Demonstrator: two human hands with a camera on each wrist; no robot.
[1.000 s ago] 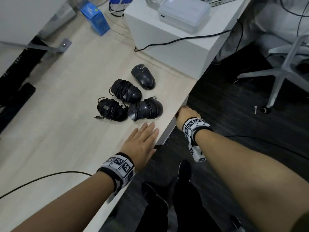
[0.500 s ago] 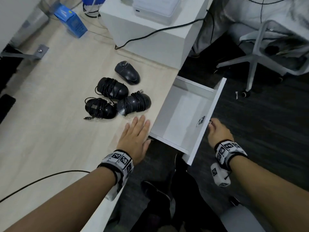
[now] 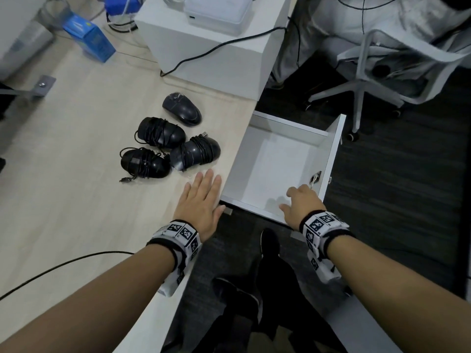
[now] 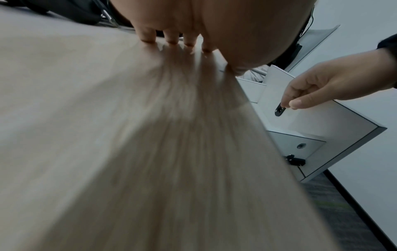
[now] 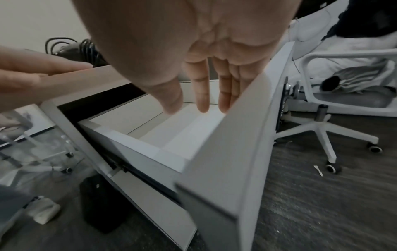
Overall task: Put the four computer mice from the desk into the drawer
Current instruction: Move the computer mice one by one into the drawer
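White drawer (image 3: 265, 159) now pulled out, nothing inside.
Right hand (image 3: 302, 203) has left the handle, fingers relaxed over it; left hand (image 3: 201, 202) stays flat, four mice (image 3: 169, 143) just beyond its fingertips.

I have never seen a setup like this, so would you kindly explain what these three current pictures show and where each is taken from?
No machine here: a person wears a camera on the head and one on each wrist. The head view looks down at a desk with four black computer mice, three wrapped in their cables. The left hand lies flat on the desk, as the left wrist view shows from beneath. The right hand hovers over the open white drawer, which looks empty; the right wrist view shows relaxed fingers. Neither hand has a grip on anything.
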